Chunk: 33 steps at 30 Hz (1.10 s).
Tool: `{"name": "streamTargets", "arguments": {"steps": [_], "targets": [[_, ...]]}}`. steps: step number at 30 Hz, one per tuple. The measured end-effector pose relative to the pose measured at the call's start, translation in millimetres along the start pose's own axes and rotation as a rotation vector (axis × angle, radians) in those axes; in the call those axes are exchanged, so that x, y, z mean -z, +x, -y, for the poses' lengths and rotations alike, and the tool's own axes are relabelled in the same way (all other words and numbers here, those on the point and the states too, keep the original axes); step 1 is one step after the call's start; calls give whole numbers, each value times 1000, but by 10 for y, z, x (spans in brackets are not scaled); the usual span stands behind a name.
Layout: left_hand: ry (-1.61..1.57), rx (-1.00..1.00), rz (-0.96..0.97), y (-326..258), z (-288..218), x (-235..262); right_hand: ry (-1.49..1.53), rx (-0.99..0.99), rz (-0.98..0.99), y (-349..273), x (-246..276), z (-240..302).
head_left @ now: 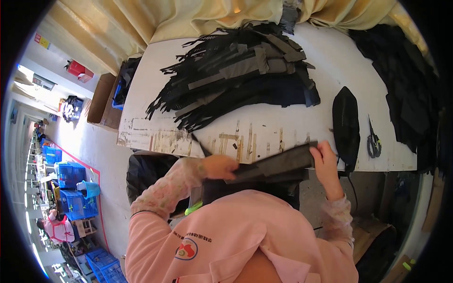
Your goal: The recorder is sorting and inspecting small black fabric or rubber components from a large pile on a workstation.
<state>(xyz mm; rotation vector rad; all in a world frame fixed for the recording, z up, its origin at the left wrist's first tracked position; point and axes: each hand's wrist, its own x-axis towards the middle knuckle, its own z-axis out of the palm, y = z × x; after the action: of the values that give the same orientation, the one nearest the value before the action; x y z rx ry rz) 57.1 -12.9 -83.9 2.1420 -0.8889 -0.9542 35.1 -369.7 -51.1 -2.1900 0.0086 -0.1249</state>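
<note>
A long dark grey strip of fabric point(278, 162) stretches between my hands at the near edge of the white table point(325, 61). My left hand point(221, 167) is closed on its left end, its fingers partly hidden. At the strip's right end, my right hand point(324, 158) pinches the corner between thumb and fingers. Beyond the strip lies a large heap of black and grey cut fabric pieces point(245, 70), many with fringed ends on the left. A black pointed fabric piece point(346, 125) and black-handled scissors point(374, 141) lie to the right of my right hand.
More dark fabric point(406, 89) is piled along the table's right side. Yellowish curtains point(212, 16) hang behind the table. A cardboard box point(101, 101) stands off its left edge. Farther left are blue crates point(78, 203) and a person in pink point(60, 228).
</note>
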Motion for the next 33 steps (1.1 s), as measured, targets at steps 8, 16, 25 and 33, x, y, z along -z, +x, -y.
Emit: {"name": "streamTargets", "arguments": {"steps": [8, 16, 25, 33], "targets": [[174, 342, 167, -214, 493, -707, -549, -200, 667, 85, 19, -200], [403, 156, 202, 78, 61, -416, -174, 118, -86, 1865, -414, -964], [215, -182, -774, 440, -434, 196, 269, -131, 185, 1377, -471, -680], [-191, -177, -664, 1025, -799, 63, 1300, -456, 466, 347, -517, -137]]}}
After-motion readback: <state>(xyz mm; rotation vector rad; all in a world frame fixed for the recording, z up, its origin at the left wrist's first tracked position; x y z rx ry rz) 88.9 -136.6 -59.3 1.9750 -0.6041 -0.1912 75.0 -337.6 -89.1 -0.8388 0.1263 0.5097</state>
